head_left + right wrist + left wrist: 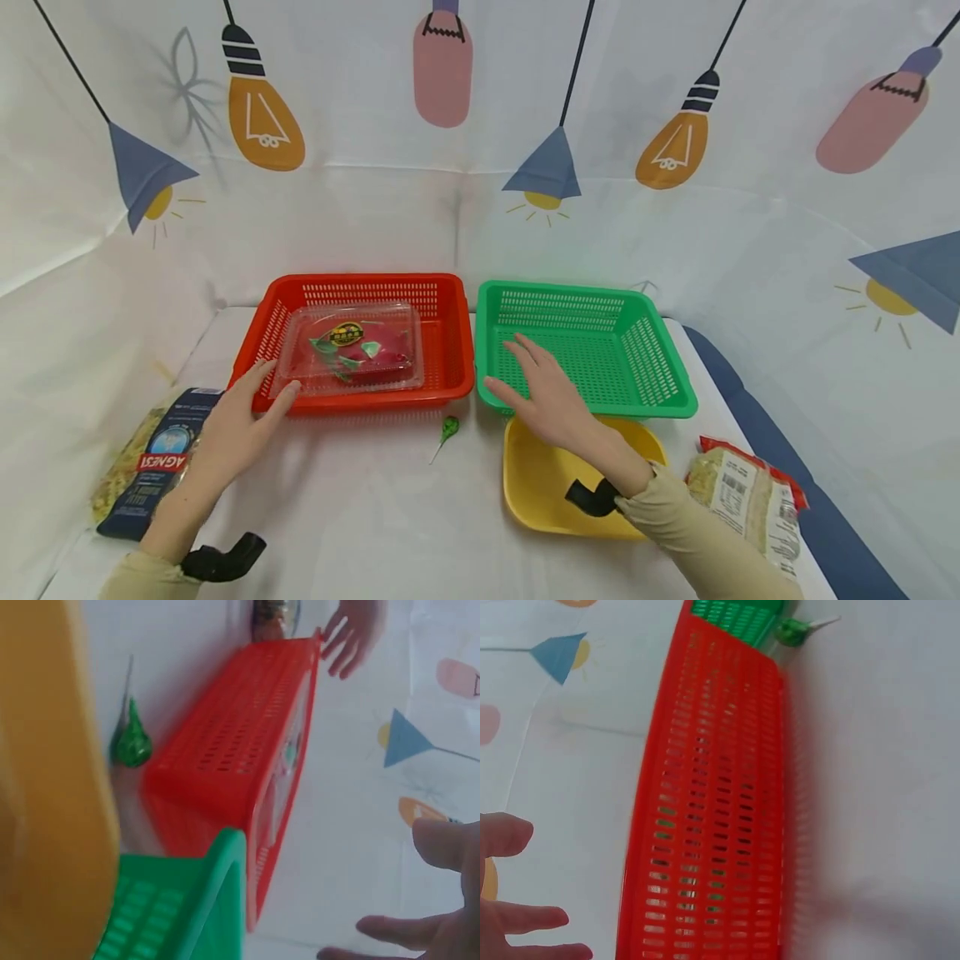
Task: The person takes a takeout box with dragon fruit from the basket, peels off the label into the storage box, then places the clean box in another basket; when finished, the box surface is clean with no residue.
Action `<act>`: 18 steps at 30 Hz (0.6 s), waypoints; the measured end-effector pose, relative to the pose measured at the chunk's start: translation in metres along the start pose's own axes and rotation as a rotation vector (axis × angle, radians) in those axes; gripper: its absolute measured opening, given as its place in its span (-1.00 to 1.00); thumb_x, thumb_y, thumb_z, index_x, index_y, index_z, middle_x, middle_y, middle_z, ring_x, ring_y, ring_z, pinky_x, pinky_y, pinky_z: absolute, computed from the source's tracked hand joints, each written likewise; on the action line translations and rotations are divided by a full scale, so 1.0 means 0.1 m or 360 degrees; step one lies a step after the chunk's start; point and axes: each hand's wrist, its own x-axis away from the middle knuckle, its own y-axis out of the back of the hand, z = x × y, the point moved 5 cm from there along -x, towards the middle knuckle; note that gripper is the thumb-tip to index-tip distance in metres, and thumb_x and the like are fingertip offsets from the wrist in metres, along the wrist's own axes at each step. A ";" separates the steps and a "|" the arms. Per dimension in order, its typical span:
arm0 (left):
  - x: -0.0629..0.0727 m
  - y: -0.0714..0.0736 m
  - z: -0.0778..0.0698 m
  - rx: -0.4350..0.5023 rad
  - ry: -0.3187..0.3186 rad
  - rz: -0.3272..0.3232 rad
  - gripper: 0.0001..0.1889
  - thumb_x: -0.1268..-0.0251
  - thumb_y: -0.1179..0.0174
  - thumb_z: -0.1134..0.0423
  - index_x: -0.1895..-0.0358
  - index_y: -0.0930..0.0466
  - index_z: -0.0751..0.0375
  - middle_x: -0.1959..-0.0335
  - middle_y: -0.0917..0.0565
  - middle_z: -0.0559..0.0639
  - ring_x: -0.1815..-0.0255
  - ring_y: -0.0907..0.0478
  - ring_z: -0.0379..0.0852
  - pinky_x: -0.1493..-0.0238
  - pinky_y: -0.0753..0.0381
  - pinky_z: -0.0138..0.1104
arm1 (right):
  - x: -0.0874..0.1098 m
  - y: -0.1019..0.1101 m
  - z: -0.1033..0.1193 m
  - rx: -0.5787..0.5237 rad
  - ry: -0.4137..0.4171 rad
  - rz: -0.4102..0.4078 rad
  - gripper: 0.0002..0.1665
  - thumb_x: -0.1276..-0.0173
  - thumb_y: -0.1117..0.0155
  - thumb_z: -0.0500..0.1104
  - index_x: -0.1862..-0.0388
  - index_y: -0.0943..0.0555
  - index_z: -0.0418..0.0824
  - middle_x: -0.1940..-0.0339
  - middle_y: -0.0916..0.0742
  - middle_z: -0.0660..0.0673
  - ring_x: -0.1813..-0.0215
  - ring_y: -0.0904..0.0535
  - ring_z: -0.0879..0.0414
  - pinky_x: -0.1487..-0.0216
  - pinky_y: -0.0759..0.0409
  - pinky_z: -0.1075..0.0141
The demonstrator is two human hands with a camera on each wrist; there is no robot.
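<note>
My left hand [242, 421] is at the front left corner of the red basket [450, 367], fingers spread and thumb apart, gripping nothing. Inside that basket lies a clear plastic box [412, 367] holding dark pink fruit with green leaf tips and a round yellow-black label. My right hand [551, 400] hovers over the front left of the green basket [660, 367], its fingers extended and nothing held. Below the right wrist sits a yellow tray [540, 500]. In the right wrist view, the right thumb and fingers [442, 844] stand apart above the baskets.
A green-wrapped lollipop [449, 428] lies in front of the gap between the baskets. Left stands a dark blue pasta bag [161, 458] marked AGNESI; right lies a red-edged clear bag [738, 492] of pale food. A white printed curtain [375, 217] hangs behind the baskets.
</note>
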 end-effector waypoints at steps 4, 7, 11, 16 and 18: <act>-0.16 0.06 0.08 0.0082 0.0117 0.0163 -0.15 -0.52 0.14 -0.24 -0.56 0.02 0.38 -0.45 -0.15 0.59 -0.38 -0.13 0.58 -0.18 -0.29 0.47 | -0.24 -0.11 0.09 -0.0327 -0.0050 0.0096 -0.27 -0.50 -0.12 0.19 -0.48 -0.35 -0.17 -0.46 -0.47 -0.14 -0.42 -0.42 -0.12 -0.35 -0.48 -0.07; -0.30 0.10 0.11 0.0163 0.0130 0.0266 -0.15 -0.55 0.18 -0.23 -0.56 0.05 0.41 -0.44 -0.13 0.60 -0.37 -0.14 0.56 -0.19 -0.38 0.39 | -0.43 -0.20 0.14 -0.0506 -0.0127 0.0176 -0.36 -0.50 -0.16 0.12 -0.43 -0.41 -0.15 -0.37 -0.56 -0.11 -0.32 -0.50 -0.07 -0.22 -0.59 0.01; -0.50 0.13 0.14 0.0344 0.0149 0.0430 -0.16 -0.58 0.20 -0.19 -0.56 0.14 0.45 -0.48 -0.07 0.58 -0.42 -0.10 0.53 -0.26 -0.39 0.32 | -0.68 -0.36 0.19 -0.0726 -0.0252 0.0321 -0.41 -0.49 -0.19 0.07 -0.40 -0.42 -0.14 -0.32 -0.58 -0.11 -0.31 -0.50 -0.07 -0.21 -0.61 0.05; -0.69 0.12 0.20 0.0466 0.0195 0.0652 -0.13 -0.58 0.21 -0.19 -0.56 0.22 0.49 -0.53 0.06 0.56 -0.45 -0.05 0.50 -0.37 -0.27 0.28 | -0.97 -0.56 0.21 -0.1111 -0.0434 0.0516 -0.34 -0.50 -0.19 0.02 -0.45 -0.32 -0.20 -0.37 -0.52 -0.19 -0.40 -0.43 -0.21 -0.38 -0.48 0.00; -0.75 0.11 0.23 0.0506 0.0218 0.0719 -0.11 -0.57 0.21 -0.20 -0.56 0.24 0.50 -0.53 0.09 0.56 -0.44 -0.07 0.47 -0.39 -0.27 0.26 | -1.05 -0.63 0.23 -0.1197 -0.0504 0.0564 -0.31 -0.50 -0.19 0.01 -0.48 -0.28 -0.22 -0.40 -0.49 -0.20 -0.46 -0.35 -0.24 -0.43 -0.40 -0.03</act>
